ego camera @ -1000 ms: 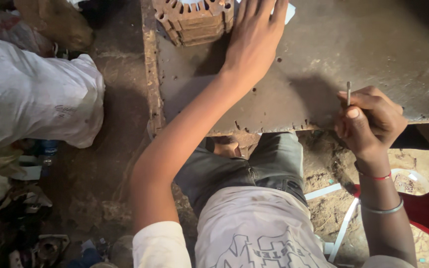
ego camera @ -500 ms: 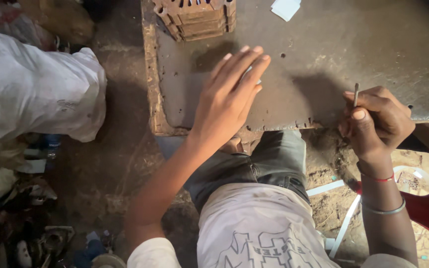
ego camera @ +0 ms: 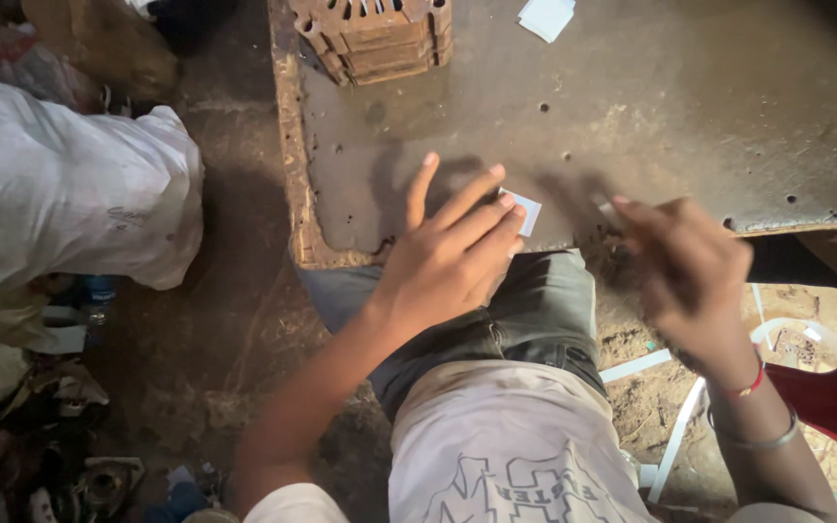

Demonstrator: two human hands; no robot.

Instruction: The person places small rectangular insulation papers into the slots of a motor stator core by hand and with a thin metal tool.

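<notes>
Fingertips of left hand [ego camera: 448, 261] press white paper square [ego camera: 523, 211] released; right hand's [ego camera: 690, 276] grip unclear, blurred.

Work slab [ego camera: 690, 107]: dull, pitted metal, grimy and matt, rough rusty edge
Small white piece [ego camera: 525, 211] under the left hand [ego camera: 452, 257]: looks like paper, flat and matt
Brown block [ego camera: 375, 34]: rusted, rough metal, slotted top
White sack [ego camera: 60, 208]: woven plastic cloth, slight sheen
Trousers [ego camera: 525, 310]: dusty grey cloth
Bangle [ego camera: 762, 441]: shiny metal
</notes>
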